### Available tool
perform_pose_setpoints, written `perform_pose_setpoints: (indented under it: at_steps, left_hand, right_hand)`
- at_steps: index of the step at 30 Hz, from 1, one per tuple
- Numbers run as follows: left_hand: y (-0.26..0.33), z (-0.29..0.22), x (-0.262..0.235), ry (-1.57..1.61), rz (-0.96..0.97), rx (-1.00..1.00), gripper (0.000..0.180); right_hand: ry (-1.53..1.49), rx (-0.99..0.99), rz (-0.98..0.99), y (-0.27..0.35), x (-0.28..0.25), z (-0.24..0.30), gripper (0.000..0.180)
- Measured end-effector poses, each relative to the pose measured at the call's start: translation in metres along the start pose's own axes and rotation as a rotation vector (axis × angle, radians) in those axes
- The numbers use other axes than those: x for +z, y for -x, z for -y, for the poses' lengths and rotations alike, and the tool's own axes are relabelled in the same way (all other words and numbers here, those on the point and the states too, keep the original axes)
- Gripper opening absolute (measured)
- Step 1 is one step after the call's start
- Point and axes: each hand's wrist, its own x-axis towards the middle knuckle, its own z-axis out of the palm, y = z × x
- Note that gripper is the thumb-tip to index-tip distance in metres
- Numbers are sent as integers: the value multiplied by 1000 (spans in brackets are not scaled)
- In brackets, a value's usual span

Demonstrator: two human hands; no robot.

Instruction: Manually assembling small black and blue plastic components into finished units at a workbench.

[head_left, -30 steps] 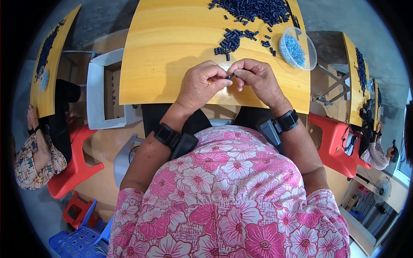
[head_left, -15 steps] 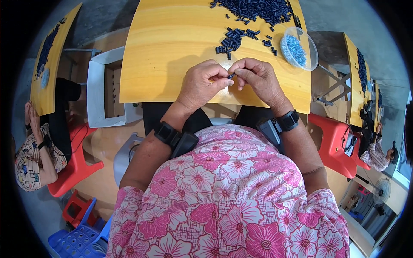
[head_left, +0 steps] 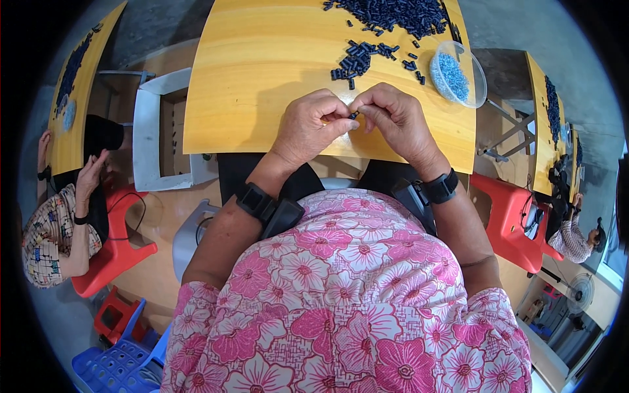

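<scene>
Over the front part of the yellow table (head_left: 242,78), my left hand (head_left: 313,126) pinches a small black cylindrical piece (head_left: 354,115) between thumb and finger. My right hand (head_left: 396,121) closes on the same piece from the other side, its fingertips touching it. Much of the piece is hidden by the fingers. Just beyond my hands lies a small loose group of black cylindrical pieces (head_left: 356,62), and a larger heap of them (head_left: 400,14) spreads at the far edge. A clear round tub (head_left: 476,82) of small pale-blue pieces (head_left: 451,77) stands at the right edge.
A white open box (head_left: 145,141) stands left of the table, near a grey stool (head_left: 190,229). Co-workers sit at tables on the far left (head_left: 49,242) and far right (head_left: 570,241). Red stools (head_left: 504,219) and a blue plastic chair (head_left: 108,367) are around me.
My hands stay nearly in place around the black piece. The co-worker on the left has moved their hands apart, one dropping away from the table edge.
</scene>
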Motion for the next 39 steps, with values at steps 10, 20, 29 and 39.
perform_pose_setpoints:
  at_steps: [10,20,29,39]
  left_hand:
    - [0,3,0,16,11,9,16]
    - [-1,4,1,-12,-9,-1,20]
    - [-1,6,2,-42,2,-1,20]
    - [-1,9,1,4,2,-30,19]
  right_hand:
    - [265,-242,-12,-2,0,3,12]
    - [263,-266,86,-9,-7,-2,18]
    - [350,-343,148,-12,-10,3,19]
    - [332,-397,183,-20,-9,-1,17]
